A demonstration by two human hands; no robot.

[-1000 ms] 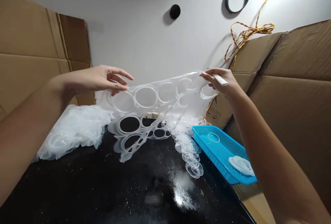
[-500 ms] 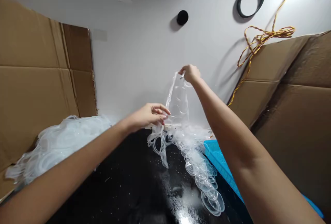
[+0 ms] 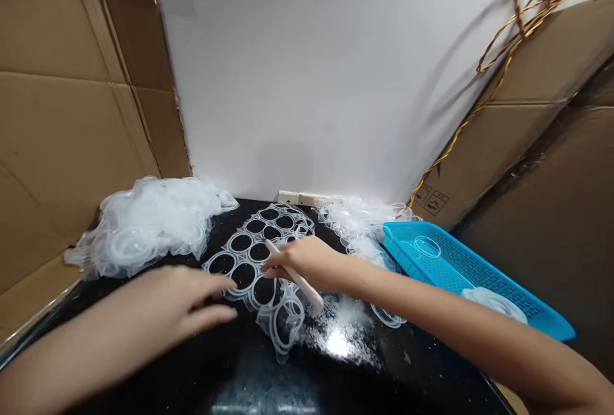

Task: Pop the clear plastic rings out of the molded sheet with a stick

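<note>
A translucent plastic sheet with rows of round cut-out holes (image 3: 249, 242) lies on the black tabletop. Its near end is bunched and folded. Over the right part of this sheet, my right hand (image 3: 307, 261) is closed around a white pen-like stick (image 3: 304, 287); whether its fingertips also pinch the sheet I cannot tell. My left hand (image 3: 192, 303), a little blurred, hovers at the sheet's near left edge with thumb and fingers apart, nothing between them. Clear round rings (image 3: 359, 226) lie heaped behind my right forearm, which partly hides them.
A pile of crumpled translucent sheets (image 3: 148, 223) sits at the left against cardboard (image 3: 62, 108). At the right stands a blue basket (image 3: 422, 268) with some clear rings inside. Yellow twisted wire (image 3: 460, 130) hangs along the right cardboard. White powder dusts the black tabletop (image 3: 230, 364).
The holed sheet, held up by my right hand before, now lies spread on the tabletop. Both hands have come down and nearer. The view has tilted downward.
</note>
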